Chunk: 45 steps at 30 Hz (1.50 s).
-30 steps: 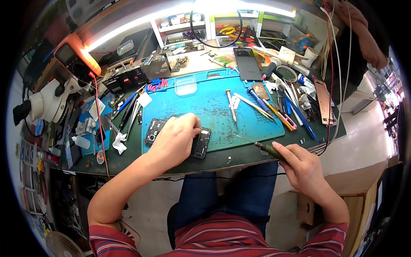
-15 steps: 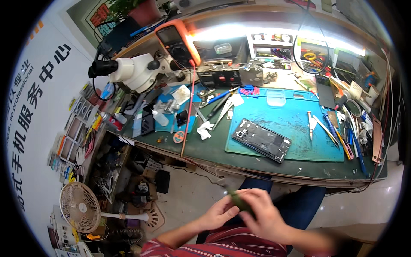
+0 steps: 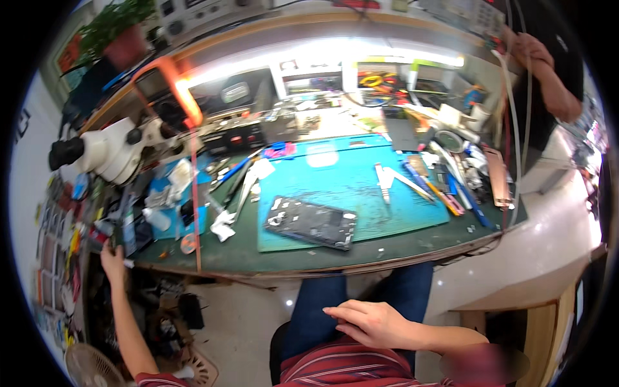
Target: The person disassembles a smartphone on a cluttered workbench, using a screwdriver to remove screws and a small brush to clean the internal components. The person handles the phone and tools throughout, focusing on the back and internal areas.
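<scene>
My left hand (image 3: pixel 112 257) is at the bench's left front corner, fingers closed round something blurred that I cannot make out, beside small bottles and tools. My right hand (image 3: pixel 364 322) hangs over my lap below the bench edge, fingers loosely extended, with nothing visible in them. An opened black phone (image 3: pixel 309 222) lies face down on the blue mat (image 3: pixel 400 208). A screwdriver (image 3: pixel 384 184) and tweezers (image 3: pixel 409 184) lie right of it; a white tissue (image 3: pixel 222 226) is to its left.
A microscope (image 3: pixel 109 149) and orange multimeter (image 3: pixel 164 93) stand at the back left. Cluttered tools (image 3: pixel 461 187) and hanging cables (image 3: pixel 514 129) are at right. Another person's hand (image 3: pixel 535 55) shows at upper right. A fan (image 3: pixel 90 366) is below left.
My left hand left the phone, met my right hand below the edge around the green-handled tool, then moved far left. My right hand no longer visibly holds that tool. The view shifted.
</scene>
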Tool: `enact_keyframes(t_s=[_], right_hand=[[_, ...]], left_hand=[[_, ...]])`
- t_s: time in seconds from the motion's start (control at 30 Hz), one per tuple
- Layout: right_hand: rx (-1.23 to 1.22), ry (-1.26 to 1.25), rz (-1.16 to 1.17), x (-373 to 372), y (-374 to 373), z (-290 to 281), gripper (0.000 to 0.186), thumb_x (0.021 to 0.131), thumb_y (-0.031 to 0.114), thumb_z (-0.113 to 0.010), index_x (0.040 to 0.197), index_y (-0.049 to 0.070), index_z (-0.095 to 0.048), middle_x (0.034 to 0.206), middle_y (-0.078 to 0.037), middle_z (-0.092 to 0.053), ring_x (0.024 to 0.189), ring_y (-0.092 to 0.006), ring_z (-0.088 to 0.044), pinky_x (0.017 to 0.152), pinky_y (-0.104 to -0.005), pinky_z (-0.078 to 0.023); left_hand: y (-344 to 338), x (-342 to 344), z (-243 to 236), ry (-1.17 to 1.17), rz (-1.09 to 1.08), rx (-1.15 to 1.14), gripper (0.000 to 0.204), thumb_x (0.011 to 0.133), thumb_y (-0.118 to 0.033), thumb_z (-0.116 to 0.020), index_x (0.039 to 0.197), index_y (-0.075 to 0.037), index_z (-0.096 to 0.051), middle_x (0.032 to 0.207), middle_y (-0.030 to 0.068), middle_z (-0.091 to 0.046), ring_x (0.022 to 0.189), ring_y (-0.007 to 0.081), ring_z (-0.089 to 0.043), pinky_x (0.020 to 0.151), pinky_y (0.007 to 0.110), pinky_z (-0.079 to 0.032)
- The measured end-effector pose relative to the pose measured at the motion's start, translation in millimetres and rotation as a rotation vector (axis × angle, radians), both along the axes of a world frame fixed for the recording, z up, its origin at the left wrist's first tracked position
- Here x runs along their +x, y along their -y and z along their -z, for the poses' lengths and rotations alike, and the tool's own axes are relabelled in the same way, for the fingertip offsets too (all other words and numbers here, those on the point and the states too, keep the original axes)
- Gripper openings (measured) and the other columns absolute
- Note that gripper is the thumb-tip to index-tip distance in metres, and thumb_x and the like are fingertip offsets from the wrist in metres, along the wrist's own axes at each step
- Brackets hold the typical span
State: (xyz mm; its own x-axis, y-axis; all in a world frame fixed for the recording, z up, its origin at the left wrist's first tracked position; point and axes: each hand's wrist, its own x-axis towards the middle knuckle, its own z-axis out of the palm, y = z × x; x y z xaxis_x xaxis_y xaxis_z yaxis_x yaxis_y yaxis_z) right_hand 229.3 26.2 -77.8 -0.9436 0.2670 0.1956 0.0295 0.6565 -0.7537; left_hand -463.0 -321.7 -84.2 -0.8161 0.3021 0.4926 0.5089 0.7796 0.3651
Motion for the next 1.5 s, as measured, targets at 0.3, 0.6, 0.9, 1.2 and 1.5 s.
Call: enact_keyframes(t_s=[0.3, 0.6, 0.9, 1.2, 1.5], right_hand=[[0.636, -0.117, 0.732, 35, -128, -47, 0.032, 0.094, 0.007, -0.078, 0.126, 0.006, -0.075, 0.098, -0.011, -0.074, 0.093, -0.0314, -0.071, 0.08, -0.0442, -0.058], [0.894, 0.409, 0.599, 12, -196, -47, 0.026, 0.097, 0.015, -0.074, 0.121, 0.004, -0.072, 0.099, -0.011, -0.065, 0.09, -0.028, -0.075, 0.073, -0.0385, -0.062], [0.061, -0.098, 0.68, 4, -178, -79, 0.017, 0.094, -0.008, -0.071, 0.108, 0.001, -0.067, 0.1, -0.011, -0.072, 0.098, -0.0207, -0.082, 0.078, -0.0318, -0.066], [0.344, -0.329, 0.245, -27, -138, -38, 0.028, 0.086, -0.001, -0.087, 0.113, 0.001, -0.079, 0.108, -0.015, -0.081, 0.088, -0.029, -0.081, 0.072, -0.0341, -0.065], [0.268, -0.244, 0.224, -28, -142, -38, 0.029, 0.081, -0.004, -0.083, 0.108, 0.002, -0.077, 0.104, -0.013, -0.08, 0.083, -0.0272, -0.08, 0.069, -0.0341, -0.064]], left_hand=[[-26, -95, 34, -0.231, -0.085, 0.057, 0.052, 0.114, -0.033, -0.061, 0.151, 0.005, -0.061, 0.15, 0.0247, -0.066, 0.139, 0.0388, -0.063, 0.115, 0.044, -0.048], [-95, 155, 0, -0.488, 0.194, 0.36, 0.037, 0.114, -0.009, -0.059, 0.149, 0.003, -0.059, 0.147, 0.0198, -0.064, 0.137, 0.0332, -0.061, 0.116, 0.044, -0.046], [-237, 369, -30, -0.304, 1.161, 0.036, 0.037, 0.099, -0.016, -0.074, 0.135, -0.005, -0.071, 0.123, 0.0118, -0.073, 0.118, 0.0299, -0.069, 0.114, 0.054, -0.048], [-341, 445, -40, -0.044, 1.368, -0.187, 0.067, 0.089, -0.039, -0.085, 0.143, -0.002, -0.067, 0.154, 0.0108, -0.063, 0.144, 0.0291, -0.057, 0.126, 0.05, -0.04], [-343, 444, -41, 0.033, 1.373, -0.161, 0.063, 0.09, -0.033, -0.084, 0.142, -0.001, -0.068, 0.151, 0.0106, -0.065, 0.142, 0.028, -0.06, 0.123, 0.049, -0.044]])
